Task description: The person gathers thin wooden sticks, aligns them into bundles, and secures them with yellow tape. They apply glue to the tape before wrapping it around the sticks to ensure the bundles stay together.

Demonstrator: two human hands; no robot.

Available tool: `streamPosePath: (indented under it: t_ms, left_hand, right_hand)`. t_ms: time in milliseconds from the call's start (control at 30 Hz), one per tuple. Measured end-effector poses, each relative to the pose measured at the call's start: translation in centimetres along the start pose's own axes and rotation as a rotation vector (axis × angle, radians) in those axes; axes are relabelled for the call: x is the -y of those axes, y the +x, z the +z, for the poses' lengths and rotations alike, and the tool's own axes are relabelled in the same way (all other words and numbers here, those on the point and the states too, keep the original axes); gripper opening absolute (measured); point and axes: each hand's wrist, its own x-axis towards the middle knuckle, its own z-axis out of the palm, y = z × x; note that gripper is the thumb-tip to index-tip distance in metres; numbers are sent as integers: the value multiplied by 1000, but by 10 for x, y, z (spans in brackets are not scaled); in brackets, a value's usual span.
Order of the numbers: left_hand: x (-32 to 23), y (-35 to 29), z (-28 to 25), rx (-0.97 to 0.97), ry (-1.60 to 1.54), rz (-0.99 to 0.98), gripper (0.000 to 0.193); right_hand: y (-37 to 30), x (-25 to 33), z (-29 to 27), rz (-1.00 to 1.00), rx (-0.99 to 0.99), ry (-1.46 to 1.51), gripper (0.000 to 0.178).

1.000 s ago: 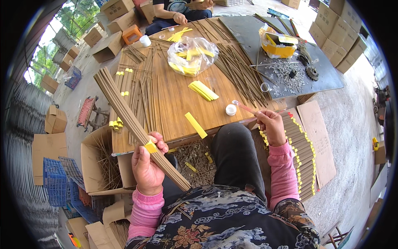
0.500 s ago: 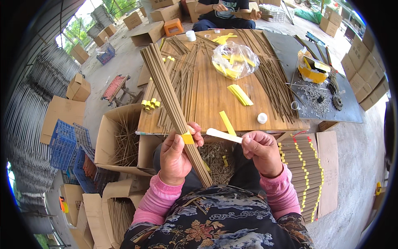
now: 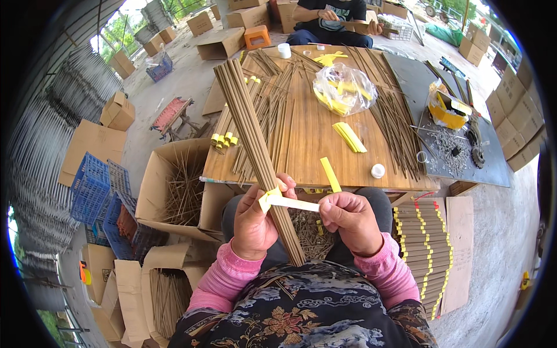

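Observation:
A slanting bundle of long brown incense sticks (image 3: pixel 246 124) is gripped in my left hand (image 3: pixel 255 230), with the thumb pressed near a yellow paper band. A paper strip (image 3: pixel 299 204), its pale side showing, runs from that band on the bundle across to my right hand (image 3: pixel 351 221). My right thumb and fingers pinch the strip's free end. Behind it, a single yellow strip (image 3: pixel 331 174) lies at the table's near edge. A stack of yellow strips (image 3: pixel 349 137) and a small white round container (image 3: pixel 378 171) are on the wooden table (image 3: pixel 307 145).
Loose sticks (image 3: pixel 397 136) and a plastic bag (image 3: pixel 345 90) of yellow strips lie on the table. Boxes of sticks (image 3: pixel 183 194) stand at left. Banded bundles (image 3: pixel 423 249) lie on cardboard at right. Across the table sits another person (image 3: pixel 333 23), hands on a flat piece.
The strip's near end has gone from free in the air to meeting the band on the bundle. My right hand has moved slightly left toward the bundle. The whole view has shifted a little.

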Motion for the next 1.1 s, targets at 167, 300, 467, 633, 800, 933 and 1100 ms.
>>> streamPosePath:
  t_ms: [167,300,467,633,800,933,1100]
  left_hand:
    - [0,-2,-2,-3,-12,6,33]
    - [-1,0,-4,40,-22,17,33]
    - [1,-4,-1,17,-14,-1,35]
    - [2,-4,0,16,11,5,36]
    - [1,-4,3,14,43,3,34]
    - [-1,-2,8,-40,1,0,36]
    - [0,0,3,23,23,15,34]
  right_hand:
    - [2,-2,5,21,10,-9,13]
    - [2,-7,6,17,8,-15,11]
    - [2,-3,8,21,13,34,11]
    - [3,-5,9,30,22,69,12]
    - [4,-6,11,23,28,101,12]
    - [4,-10,7,70,67,123,12]
    - [6,-16,5,151,130,217,12]
